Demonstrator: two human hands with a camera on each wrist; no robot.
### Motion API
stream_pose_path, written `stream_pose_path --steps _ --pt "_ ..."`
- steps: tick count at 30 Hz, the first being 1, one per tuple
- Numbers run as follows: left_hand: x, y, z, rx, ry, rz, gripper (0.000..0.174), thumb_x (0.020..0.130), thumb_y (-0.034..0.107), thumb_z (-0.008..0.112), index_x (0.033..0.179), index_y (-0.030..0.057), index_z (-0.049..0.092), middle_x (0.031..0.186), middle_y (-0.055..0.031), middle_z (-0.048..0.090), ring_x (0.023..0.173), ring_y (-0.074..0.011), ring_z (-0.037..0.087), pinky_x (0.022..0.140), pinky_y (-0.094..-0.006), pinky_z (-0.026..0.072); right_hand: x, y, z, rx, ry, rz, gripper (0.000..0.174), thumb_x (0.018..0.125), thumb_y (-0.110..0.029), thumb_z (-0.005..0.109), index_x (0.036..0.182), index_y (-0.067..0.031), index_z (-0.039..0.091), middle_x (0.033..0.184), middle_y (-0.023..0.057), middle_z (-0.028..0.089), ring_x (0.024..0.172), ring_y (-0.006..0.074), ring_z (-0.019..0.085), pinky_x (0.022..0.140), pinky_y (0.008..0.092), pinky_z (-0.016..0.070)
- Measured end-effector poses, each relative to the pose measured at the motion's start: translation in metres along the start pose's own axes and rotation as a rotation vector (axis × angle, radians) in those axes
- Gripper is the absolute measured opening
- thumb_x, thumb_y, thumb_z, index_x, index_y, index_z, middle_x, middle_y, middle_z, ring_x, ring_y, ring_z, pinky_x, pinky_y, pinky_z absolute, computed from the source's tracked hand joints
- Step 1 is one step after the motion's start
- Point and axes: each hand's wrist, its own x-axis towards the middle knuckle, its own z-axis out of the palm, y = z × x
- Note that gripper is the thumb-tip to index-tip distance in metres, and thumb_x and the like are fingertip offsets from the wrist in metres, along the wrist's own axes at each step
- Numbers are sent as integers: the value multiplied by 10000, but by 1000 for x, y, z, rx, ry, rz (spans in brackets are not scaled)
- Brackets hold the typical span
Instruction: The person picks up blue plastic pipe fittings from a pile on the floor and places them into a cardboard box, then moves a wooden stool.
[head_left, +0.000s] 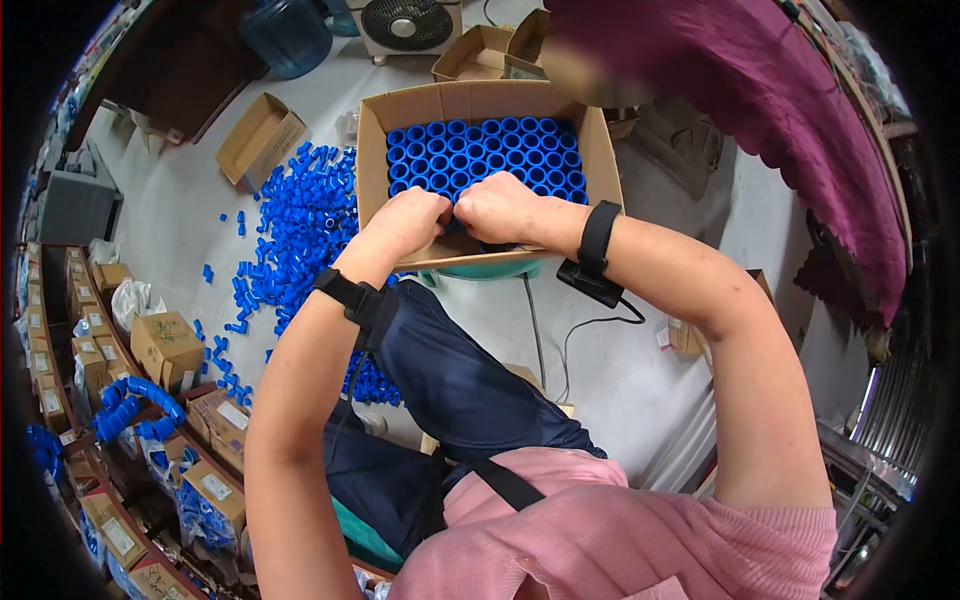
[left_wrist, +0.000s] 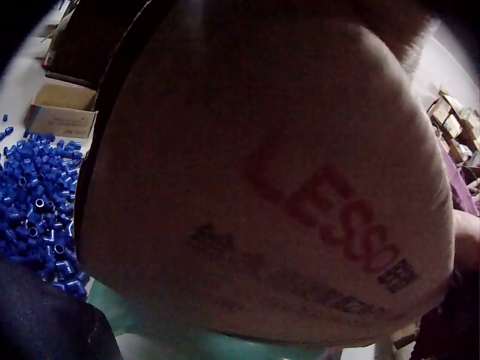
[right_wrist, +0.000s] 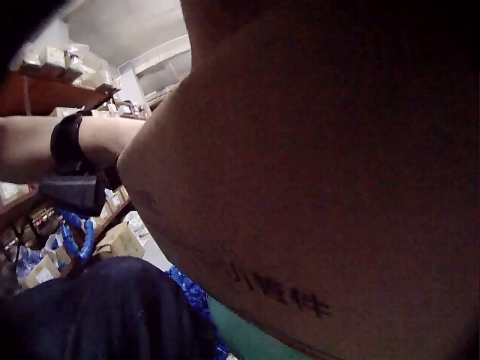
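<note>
An open cardboard box (head_left: 372, 190) stands in front of the person, with rows of blue pipe fittings (head_left: 490, 146) packed on end inside it. The left hand (head_left: 408, 222) reaches over the near rim at the left, its fingertips down by the nearest fittings. Close beside it, the right hand (head_left: 500, 208) dips into the box with its fingers bent. Both hands' fingertips are hidden from above, and I cannot tell whether they hold a fitting. The wrist views show mostly the box's printed outer wall (left_wrist: 262, 150), which blocks sight of the fingers.
A large heap of loose blue fittings (head_left: 300, 220) lies on the floor left of the box. Under the box is a green support (head_left: 480, 270). An empty carton (head_left: 258, 140), a fan (head_left: 405, 25) and a water jug (head_left: 287, 40) stand beyond. Shelved cartons (head_left: 165, 348) line the left.
</note>
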Motion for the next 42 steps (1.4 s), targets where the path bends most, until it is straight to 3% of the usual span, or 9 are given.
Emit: stream_pose_path --steps 5,9,13,20,24,29,37,38,42 --pt "-6 3 -13 -44 73 -19 128 636 103 627 759 68 611 731 -124 606 749 -282 585 683 -377 465 -9 12 -25 202 37 147 125 632 -248 631 702 -144 634 681 83 615 684 258 600 603 370 472" --pt "-7 3 -19 -65 -80 -45 130 626 104 613 749 71 635 715 -129 608 712 -282 592 658 -367 473 -12 22 -43 222 -23 250 126 635 -250 627 709 -149 638 686 68 619 694 245 602 608 358 473" --pt "-6 6 -10 -28 -235 -3 186 641 134 576 792 62 659 759 -139 617 694 -280 594 642 -340 474 -9 9 -39 216 -290 116 149 635 -222 633 773 -172 659 765 53 635 750 227 607 626 344 473" --pt "-9 11 -17 -67 -304 -40 222 655 143 576 842 50 649 775 -156 614 716 -288 592 661 -334 471 -10 6 -35 137 -304 6 169 697 -229 611 846 -163 654 761 75 631 732 249 600 635 357 468" --pt "-28 12 -32 -310 1 -16 177 711 124 583 847 20 628 730 -126 617 667 -206 595 624 -287 466 -26 23 -62 282 0 138 150 725 -231 599 818 -123 644 732 64 623 675 227 593 593 321 455" --pt "-77 9 -45 -712 580 -98 132 803 105 558 879 5 601 629 33 521 546 -25 450 479 -168 366 -71 26 -90 701 347 293 165 746 -162 631 768 1 615 610 1 557 586 46 480 532 200 398" --pt "-183 -11 -13 -916 830 -415 119 807 133 583 800 16 606 644 56 530 556 7 406 474 -152 315 -111 -32 -91 815 550 432 184 735 -154 646 714 22 598 616 -7 551 593 44 461 527 201 379" --pt "-196 -12 -6 -864 873 -395 148 827 171 550 804 38 611 562 62 471 456 -5 368 400 -159 268 -108 -44 -91 848 555 429 174 733 -146 645 707 19 598 613 -14 544 588 40 454 521 195 370" --pt "-249 -7 6 -945 978 -547 146 798 158 592 772 15 604 617 48 527 563 -20 421 494 -182 341 -83 -96 -91 975 608 313 101 748 -82 628 707 2 591 607 -36 512 544 22 415 481 170 317"
